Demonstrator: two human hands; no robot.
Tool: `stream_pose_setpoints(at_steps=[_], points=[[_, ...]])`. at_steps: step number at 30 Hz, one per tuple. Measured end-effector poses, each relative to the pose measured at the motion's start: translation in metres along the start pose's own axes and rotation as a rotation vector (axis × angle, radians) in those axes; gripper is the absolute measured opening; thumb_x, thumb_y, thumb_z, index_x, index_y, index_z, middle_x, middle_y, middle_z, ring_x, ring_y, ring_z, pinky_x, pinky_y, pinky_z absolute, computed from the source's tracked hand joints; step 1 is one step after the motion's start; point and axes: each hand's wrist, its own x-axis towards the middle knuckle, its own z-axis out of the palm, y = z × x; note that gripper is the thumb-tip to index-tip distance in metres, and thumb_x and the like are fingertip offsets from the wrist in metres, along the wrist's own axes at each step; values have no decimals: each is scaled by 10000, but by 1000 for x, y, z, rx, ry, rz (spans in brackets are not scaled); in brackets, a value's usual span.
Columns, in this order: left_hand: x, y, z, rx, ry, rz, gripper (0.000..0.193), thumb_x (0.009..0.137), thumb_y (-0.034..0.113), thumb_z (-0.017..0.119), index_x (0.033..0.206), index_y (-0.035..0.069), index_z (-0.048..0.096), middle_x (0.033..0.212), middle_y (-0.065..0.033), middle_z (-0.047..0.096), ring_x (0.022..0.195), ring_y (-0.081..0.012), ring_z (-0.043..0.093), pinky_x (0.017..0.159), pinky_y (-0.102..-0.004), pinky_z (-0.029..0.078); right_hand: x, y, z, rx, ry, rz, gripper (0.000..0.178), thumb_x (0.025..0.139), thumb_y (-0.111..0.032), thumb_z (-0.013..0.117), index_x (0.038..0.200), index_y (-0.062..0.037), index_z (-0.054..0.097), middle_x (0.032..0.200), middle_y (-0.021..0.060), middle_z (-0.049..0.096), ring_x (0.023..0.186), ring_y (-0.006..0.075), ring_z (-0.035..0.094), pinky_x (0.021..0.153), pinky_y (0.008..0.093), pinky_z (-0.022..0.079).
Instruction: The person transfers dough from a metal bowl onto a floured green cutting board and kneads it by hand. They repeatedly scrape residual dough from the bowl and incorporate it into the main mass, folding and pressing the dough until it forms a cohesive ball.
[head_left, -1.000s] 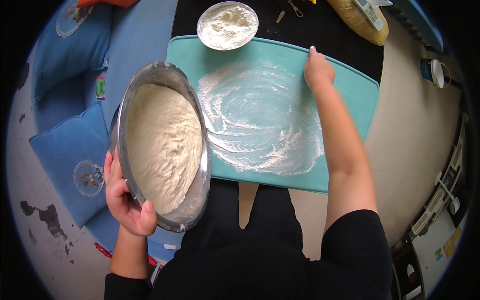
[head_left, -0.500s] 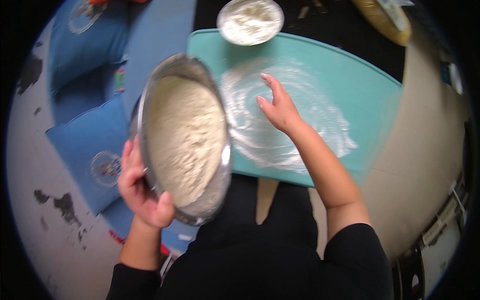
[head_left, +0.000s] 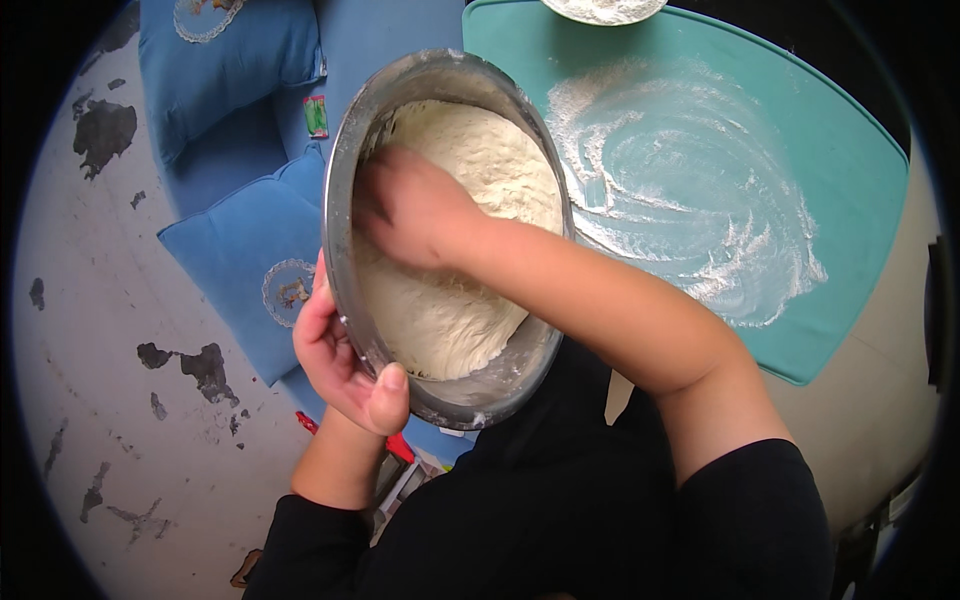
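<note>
My left hand (head_left: 350,370) grips the lower left rim of a metal bowl (head_left: 510,385), thumb over the edge and fingers behind it. Tilted toward the right, the bowl holds a large mass of pale dough (head_left: 440,320) that fills most of it. Inside, my right hand (head_left: 410,205) reaches in against the dough's upper left side, by the bowl's wall. Its fingers are blurred and partly hidden, so their pose does not show.
A green mat (head_left: 850,230) smeared with white flour (head_left: 700,180) lies to the right on a table. At its far edge stands a white bowl of flour (head_left: 605,10). Blue cushions (head_left: 240,260) rest on a blue seat to the left, beside a worn grey floor (head_left: 120,300).
My right hand has moved left from above the mat into the bowl, onto the dough. The view has swung left, and my left hand still grips the tilted bowl.
</note>
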Motion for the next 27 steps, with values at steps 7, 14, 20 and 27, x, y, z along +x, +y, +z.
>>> stream_pose_setpoints(at_steps=[7,14,20,27], points=[[-5,-2,1,49,-7,12,733,752,253,600,1277,-71,204,1371,-347,183,1285,-342,278,1064,-419,193,-54,-32,-6,163,-245,-164,185,706,-143,562,852,-30,563,883,145,553,876,326,517,769,428,419],[2,-8,-1,41,142,24,733,746,310,616,1252,-79,256,1242,-212,405,1109,-249,457,956,-351,365,-132,4,-12,51,-186,-405,202,720,-106,579,909,-43,610,908,89,588,896,274,541,837,368,436],[7,0,11,22,107,73,707,750,311,610,1245,-70,278,1276,-237,383,1184,-291,413,1017,-399,296,-97,4,-65,108,50,258,150,793,-176,609,861,-46,637,750,128,610,709,268,589,666,342,475],[20,3,8,73,-51,148,661,752,269,614,1228,-70,304,1319,-304,328,1261,-346,328,1062,-443,192,15,9,-38,322,290,133,167,768,-151,586,889,-44,624,843,142,613,817,336,570,734,394,455]])
